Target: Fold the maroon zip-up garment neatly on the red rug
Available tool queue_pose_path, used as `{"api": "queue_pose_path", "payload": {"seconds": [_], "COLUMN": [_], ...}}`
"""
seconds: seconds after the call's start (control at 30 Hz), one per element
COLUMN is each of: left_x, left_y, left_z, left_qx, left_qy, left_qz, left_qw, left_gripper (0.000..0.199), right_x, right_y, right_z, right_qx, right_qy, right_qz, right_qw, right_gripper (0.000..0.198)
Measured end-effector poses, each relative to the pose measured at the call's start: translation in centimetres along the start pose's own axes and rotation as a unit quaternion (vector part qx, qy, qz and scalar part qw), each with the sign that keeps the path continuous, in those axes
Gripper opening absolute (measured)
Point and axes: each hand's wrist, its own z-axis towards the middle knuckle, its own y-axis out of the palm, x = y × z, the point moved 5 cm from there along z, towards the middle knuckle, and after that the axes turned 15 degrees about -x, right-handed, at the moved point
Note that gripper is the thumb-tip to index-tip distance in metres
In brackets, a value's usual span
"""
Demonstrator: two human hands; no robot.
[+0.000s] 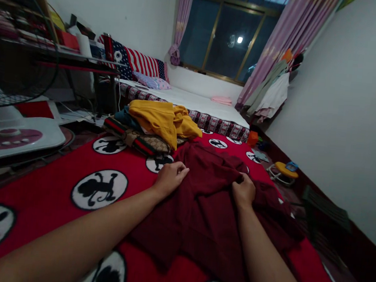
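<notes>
A dark maroon sweatshirt point(208, 213) lies spread and wrinkled on a red blanket point(46, 216) with white circles and black figures. My left hand point(169, 181) is closed in a pinch at the sweatshirt's upper left edge. On the other side, my right hand point(244, 190) grips a raised fold of the cloth, its fingertips partly hidden. Part of the sweatshirt stretches out to the right beyond my right wrist. Just past my left hand sits a pile of clothes, with a mustard-yellow garment point(160, 116) on top and a brown patterned piece with striped bands point(148, 143) below.
A bed or bench with a white top point(191, 98) stands under the window. At the left are a white fan base point(20, 137) and a cluttered desk point(83, 57). To the right stand a yellow-topped stool point(286, 169) and a dark green chair point(327, 206).
</notes>
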Motion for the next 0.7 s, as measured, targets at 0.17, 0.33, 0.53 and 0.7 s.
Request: {"api": "queue_pose_path", "payload": {"seconds": [0.17, 0.33, 0.53, 0.7], "left_x": [-0.5, -0.1, -0.3, -0.1], "left_y": [0.4, 0.6, 0.6, 0.6], "left_z": [-0.4, -0.4, -0.2, -0.3], "left_qx": [-0.016, -0.022, -0.011, -0.022], "left_qy": [-0.02, -0.025, -0.032, -0.035], "left_qz": [0.018, 0.008, -0.016, -0.022], "left_qw": [1.0, 0.999, 0.999, 0.999], "left_gripper": [0.022, 0.021, 0.023, 0.023], "right_x": [-1.6, 0.9, -1.9, -10.3], "right_y": [-3.7, -8.4, -10.3, -0.9], "right_z": [-1.6, -1.7, 0.1, 3.5], "right_qx": [0.219, 0.263, 0.325, -0.041], "right_qy": [-0.212, -0.14, -0.142, -0.194], "right_qz": [0.081, 0.066, 0.084, 0.065], "right_qw": [0.949, 0.952, 0.931, 0.978], "right_gripper": [0.032, 0.034, 0.04, 0.028]}}
